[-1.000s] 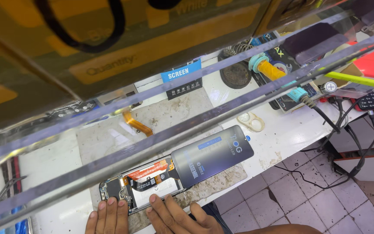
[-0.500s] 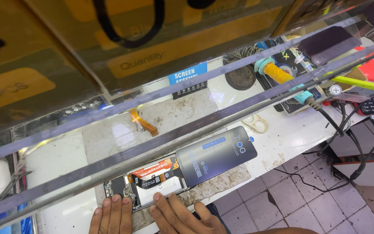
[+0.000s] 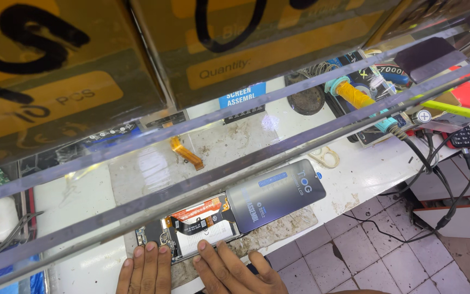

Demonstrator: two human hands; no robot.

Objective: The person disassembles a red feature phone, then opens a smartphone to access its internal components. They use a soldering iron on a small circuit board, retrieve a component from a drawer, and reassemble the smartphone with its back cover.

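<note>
- Head view: the left hand (image 3: pixel 145 267) lies flat and open, fingertips pressing the near edge of an opened phone (image 3: pixel 191 231) on the work mat (image 3: pixel 278 228); it grips nothing.
- The right hand (image 3: pixel 232 269) also rests open, fingers spread, touching the same edge just beside the left hand.
- The phone lies right ahead of both hands, its back off, with the battery and an orange-and-black ribbon cable bare.
- A dark screen panel (image 3: pixel 276 193) lies tilted over the phone's right end, beyond the right hand, not seated in the frame.
- Judging from this, the opening looks done and the fitting and closing look left.
- A loose orange ribbon cable (image 3: pixel 187 154) lies farther ahead of the hands.
- No open container shows; the yellow boxes (image 3: pixel 278 49) far ahead look closed.
</note>
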